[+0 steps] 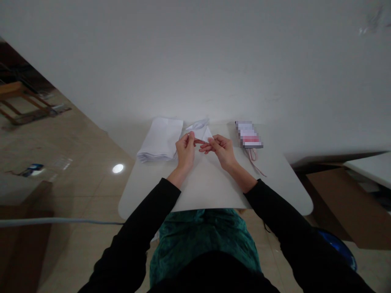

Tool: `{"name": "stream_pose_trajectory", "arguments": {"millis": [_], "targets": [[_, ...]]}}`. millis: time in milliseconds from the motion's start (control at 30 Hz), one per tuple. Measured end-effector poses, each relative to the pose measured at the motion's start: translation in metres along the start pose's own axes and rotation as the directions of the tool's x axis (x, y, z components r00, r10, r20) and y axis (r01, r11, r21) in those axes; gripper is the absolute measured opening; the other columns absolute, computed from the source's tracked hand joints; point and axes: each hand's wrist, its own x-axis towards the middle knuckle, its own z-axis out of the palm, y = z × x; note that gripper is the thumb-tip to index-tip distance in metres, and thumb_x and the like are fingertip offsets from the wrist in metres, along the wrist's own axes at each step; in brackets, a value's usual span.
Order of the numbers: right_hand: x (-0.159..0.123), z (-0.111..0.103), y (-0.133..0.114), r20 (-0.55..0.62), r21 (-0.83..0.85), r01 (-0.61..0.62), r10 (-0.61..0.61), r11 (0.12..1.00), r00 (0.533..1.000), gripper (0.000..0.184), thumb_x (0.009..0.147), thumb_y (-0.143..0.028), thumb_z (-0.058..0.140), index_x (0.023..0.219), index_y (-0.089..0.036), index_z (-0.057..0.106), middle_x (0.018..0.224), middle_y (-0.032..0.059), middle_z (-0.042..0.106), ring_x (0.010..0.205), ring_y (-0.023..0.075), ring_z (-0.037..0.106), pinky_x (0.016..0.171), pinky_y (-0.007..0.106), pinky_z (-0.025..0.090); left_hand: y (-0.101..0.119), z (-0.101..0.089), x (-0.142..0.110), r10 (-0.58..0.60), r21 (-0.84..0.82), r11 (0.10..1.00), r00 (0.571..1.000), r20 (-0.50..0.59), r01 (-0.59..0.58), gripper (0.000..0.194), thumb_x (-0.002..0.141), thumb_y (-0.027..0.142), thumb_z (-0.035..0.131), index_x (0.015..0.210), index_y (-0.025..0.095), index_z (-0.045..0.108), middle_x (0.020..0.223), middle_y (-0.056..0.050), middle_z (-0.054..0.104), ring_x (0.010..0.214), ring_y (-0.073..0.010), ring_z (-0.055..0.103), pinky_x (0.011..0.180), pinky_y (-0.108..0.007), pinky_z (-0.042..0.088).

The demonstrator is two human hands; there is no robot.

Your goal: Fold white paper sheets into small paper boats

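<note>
My left hand (185, 149) and my right hand (220, 150) meet over the middle of a small white table (146, 191). Both pinch a folded white paper piece (204, 133) that rises to a point just beyond my fingertips. My fingers are curled and pressed on the paper's lower edges. A second white folded piece (198, 124) lies right behind it, near the wall. A stack of white paper sheets (160, 139) rests on the table to the left of my left hand.
To the right of my right hand a small blurred card-like object (249, 134) lies with a pinkish cord (255, 159) trailing toward me. A brown cardboard box (345, 203) stands right of the table. Wooden furniture (18, 103) sits far left on the tiled floor.
</note>
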Motion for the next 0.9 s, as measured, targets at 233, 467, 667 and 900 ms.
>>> {"name": "stream_pose_trajectory", "arguments": {"millis": [233, 467, 667, 900], "targets": [[-0.003, 0.002, 0.004, -0.148, -0.049, -0.036, 0.028, 0.998, 0.989, 0.039, 0.076, -0.058, 0.071, 0.081, -0.02, 0.061, 0.078, 0.0066, 0.076, 0.071, 0.02, 0.073, 0.061, 0.03, 0.056, -0.002, 0.007, -0.005, -0.039, -0.109, 0.993, 0.992, 0.118, 0.052, 0.036, 0.082, 0.053, 0.066, 0.075, 0.017, 0.064, 0.075, -0.003, 0.069, 0.073, -0.0141, 0.066, 0.066, -0.024, 0.049], [-0.005, 0.0, 0.012, -0.063, -0.398, -0.01, -0.016, 0.917, 0.998, 0.034, 0.075, -0.052, 0.07, 0.072, -0.018, 0.066, 0.07, 0.0042, 0.071, 0.068, 0.0193, 0.07, 0.055, 0.027, 0.052, -0.004, 0.007, -0.009, -0.034, -0.058, 0.998, 0.997, 0.073, 0.038, 0.044, 0.078, 0.054, 0.07, 0.061, 0.017, 0.053, 0.058, 0.003, 0.051, 0.054, -0.0085, 0.049, 0.05, -0.02, 0.04], [-0.006, 0.002, 0.012, 0.029, -0.37, -0.025, 0.038, 0.929, 0.999, 0.033, 0.074, -0.051, 0.071, 0.072, -0.018, 0.07, 0.067, 0.0045, 0.071, 0.062, 0.0185, 0.067, 0.055, 0.028, 0.05, -0.009, 0.005, -0.007, 0.026, -0.016, 1.0, 0.999, -0.047, -0.027, 0.043, 0.09, 0.058, 0.052, 0.075, 0.019, 0.063, 0.06, 0.002, 0.051, 0.053, -0.0101, 0.044, 0.047, -0.022, 0.034], [-0.012, 0.008, 0.016, 0.124, -0.43, 0.022, 0.035, 0.902, 0.992, 0.024, 0.073, -0.04, 0.071, 0.063, -0.018, 0.07, 0.064, 0.0022, 0.068, 0.057, 0.0148, 0.059, 0.054, 0.027, 0.046, -0.001, -0.001, -0.007, 0.105, 0.177, 0.98, 0.99, -0.098, -0.086, 0.051, 0.095, 0.057, 0.041, 0.068, 0.02, 0.062, 0.06, 0.0, 0.054, 0.057, -0.013, 0.049, 0.054, -0.025, 0.037]]}}
